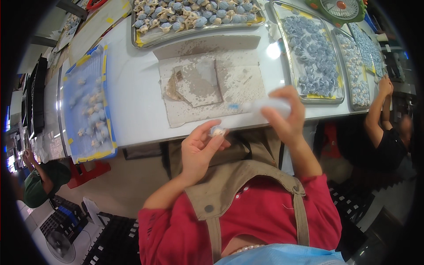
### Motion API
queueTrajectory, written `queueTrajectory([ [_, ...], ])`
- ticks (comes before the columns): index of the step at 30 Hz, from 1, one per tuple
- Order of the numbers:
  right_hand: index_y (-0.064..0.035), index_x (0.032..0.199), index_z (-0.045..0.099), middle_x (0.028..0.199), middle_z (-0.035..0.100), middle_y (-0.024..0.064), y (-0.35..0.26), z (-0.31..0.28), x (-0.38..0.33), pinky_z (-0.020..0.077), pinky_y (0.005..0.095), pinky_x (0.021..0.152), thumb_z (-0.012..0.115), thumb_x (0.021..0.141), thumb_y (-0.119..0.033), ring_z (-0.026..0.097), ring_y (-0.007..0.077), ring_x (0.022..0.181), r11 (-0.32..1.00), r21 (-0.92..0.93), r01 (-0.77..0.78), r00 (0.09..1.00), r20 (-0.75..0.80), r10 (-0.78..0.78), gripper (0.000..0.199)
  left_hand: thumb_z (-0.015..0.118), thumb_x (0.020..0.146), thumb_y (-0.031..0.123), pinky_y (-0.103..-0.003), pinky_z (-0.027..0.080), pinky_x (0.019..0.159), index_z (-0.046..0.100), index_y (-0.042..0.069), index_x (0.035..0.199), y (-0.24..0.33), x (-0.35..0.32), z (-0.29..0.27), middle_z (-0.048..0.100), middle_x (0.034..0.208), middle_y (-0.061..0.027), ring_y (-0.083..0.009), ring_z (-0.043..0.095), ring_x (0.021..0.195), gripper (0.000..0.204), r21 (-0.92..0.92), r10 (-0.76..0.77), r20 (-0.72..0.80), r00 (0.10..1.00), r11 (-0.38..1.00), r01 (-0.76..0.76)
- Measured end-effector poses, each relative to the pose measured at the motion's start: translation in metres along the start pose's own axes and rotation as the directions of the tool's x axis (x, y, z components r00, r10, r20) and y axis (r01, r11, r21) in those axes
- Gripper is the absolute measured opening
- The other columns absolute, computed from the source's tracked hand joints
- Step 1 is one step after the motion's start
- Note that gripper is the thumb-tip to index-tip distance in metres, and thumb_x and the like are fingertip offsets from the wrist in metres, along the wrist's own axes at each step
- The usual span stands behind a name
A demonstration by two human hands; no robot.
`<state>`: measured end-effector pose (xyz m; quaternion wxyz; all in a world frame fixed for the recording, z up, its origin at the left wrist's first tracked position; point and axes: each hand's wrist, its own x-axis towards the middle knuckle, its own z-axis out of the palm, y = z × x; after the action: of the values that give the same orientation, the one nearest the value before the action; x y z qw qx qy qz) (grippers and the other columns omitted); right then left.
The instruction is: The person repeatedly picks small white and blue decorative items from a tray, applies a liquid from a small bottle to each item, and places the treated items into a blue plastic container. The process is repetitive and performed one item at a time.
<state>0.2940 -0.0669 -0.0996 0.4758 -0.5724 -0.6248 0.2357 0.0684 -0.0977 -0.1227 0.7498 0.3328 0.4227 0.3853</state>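
Observation:
Between the fingertips of my left hand (198, 150) is a small cream and pale blue figurine (217, 131), held up just off the table's near edge. My fingers cover part of it. My right hand (293, 117) is closed round a white squeeze bottle (277, 106), which lies nearly level and is smeared by motion. Its blue tip points left, above and to the right of the figurine, and does not touch it. Beyond both hands lies a stained cardboard sheet (240, 73) with a fold along its far side.
A metal tray (198, 39) at the back is filled with similar figurines. A blue tray (88, 145) at left holds several more. On the right are a tray of blue-grey pieces (311, 57), another figurine tray (355, 70) and a green fan (340, 9). People work at both sides.

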Motion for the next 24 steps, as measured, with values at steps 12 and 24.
queueTrajectory([
  [12,-0.0038,0.089,0.062,0.093,0.062,0.0096,0.066,-0.033,0.056,0.0433,0.0341,0.077,0.063,0.079,-0.015,0.057,0.0271,0.087,0.826,-0.55,0.128,0.979,-0.065,-0.195,0.015,0.058,0.087,0.009,-0.028,0.05,0.074,0.046,0.0,0.124,0.007,0.011,-0.002,0.059,0.111,-0.0183,-0.0166,0.061,0.082,0.039,-0.298,-0.108,0.325,0.94,0.931,0.21],
  [24,-0.0077,0.096,0.067,0.093,0.065,0.01,0.109,-0.092,0.079,0.046,0.0338,0.077,0.065,0.078,-0.015,0.061,0.024,0.083,0.82,-0.571,-0.036,0.982,-0.173,-0.078,0.019,0.057,0.085,0.004,-0.024,0.05,0.075,0.046,-0.001,0.123,0.004,0.009,0.02,0.06,0.109,-0.0188,-0.0172,0.061,0.085,0.04,-0.166,-0.187,0.227,0.956,0.959,0.228],
])
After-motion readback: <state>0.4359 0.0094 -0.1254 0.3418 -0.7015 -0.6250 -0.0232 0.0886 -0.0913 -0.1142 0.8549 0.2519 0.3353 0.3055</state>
